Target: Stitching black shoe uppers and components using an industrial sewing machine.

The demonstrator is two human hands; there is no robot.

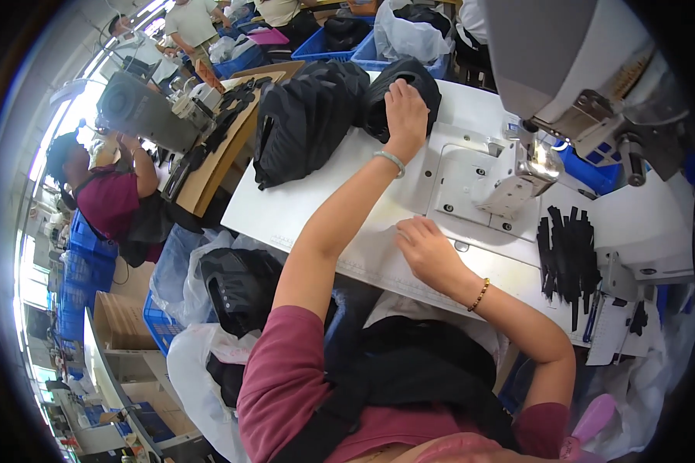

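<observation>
My left hand (pixel 406 116) reaches far across the white sewing table (pixel 301 204) and grips a black curved shoe-upper piece (pixel 390 81) at the end of a stack of black pieces (pixel 305 123). My right hand (pixel 428 251) rests flat on the table near its front edge, fingers spread, holding nothing. The head of a grey sewing machine (pixel 571 69) stands to the right, its presser foot (pixel 537 162) above the white machine bed (pixel 471 166). A bunch of narrow black strips (pixel 567 258) lies on the table right of my right hand.
Clear plastic bags with black pieces (pixel 235 282) sit below the table at my left. A person in a maroon top (pixel 104 193) works at another machine (pixel 143 112) on the left. Blue crates (pixel 340 46) and more people stand at the back.
</observation>
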